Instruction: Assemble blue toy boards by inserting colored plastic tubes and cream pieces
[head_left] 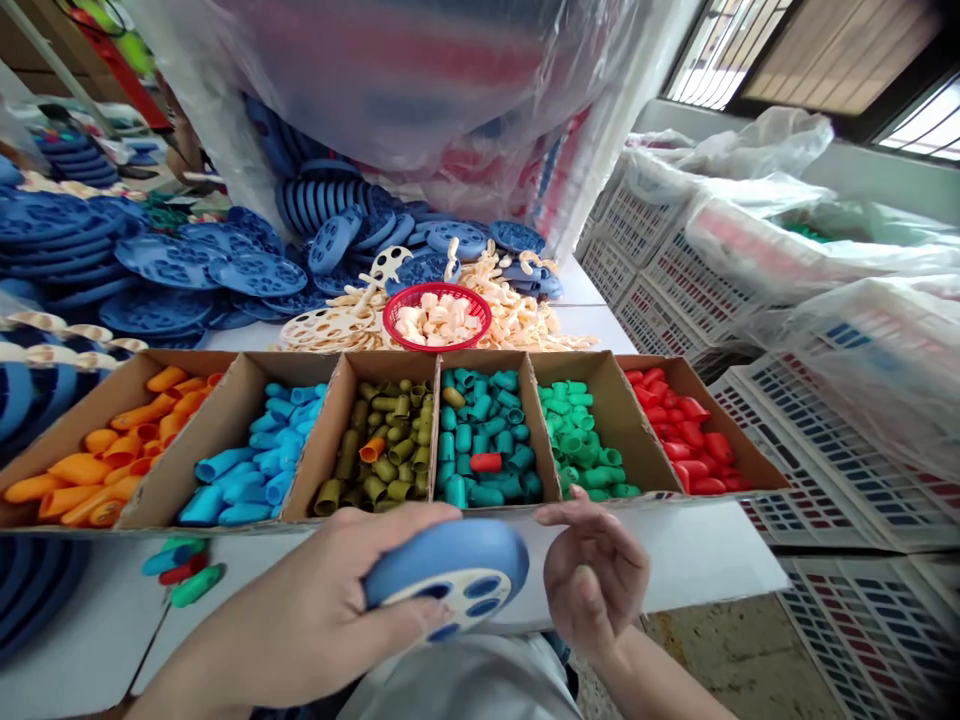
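Note:
My left hand (337,585) grips a round blue plastic part (469,545) with a cream face that has several holes, thumb on the face and fingers over the back. It is held tilted above the table's front edge. To its right my right hand (596,575) is raised with the palm towards me, index finger stretched out and the others loosely curled; no object shows in it. Just beyond both hands stands a divided cardboard box (247,420). Its compartments hold orange caps (124,445), light blue caps (259,455), olive caps (386,440), teal caps (487,425), green caps (581,435) and red caps (686,430).
A red basket (437,345) of cream pieces stands behind the box, amid piled cream parts (517,310). Stacked blue discs (176,265) fill the back left. Loose caps (196,585) lie on the table at left. White plastic crates (832,450) are stacked on the right.

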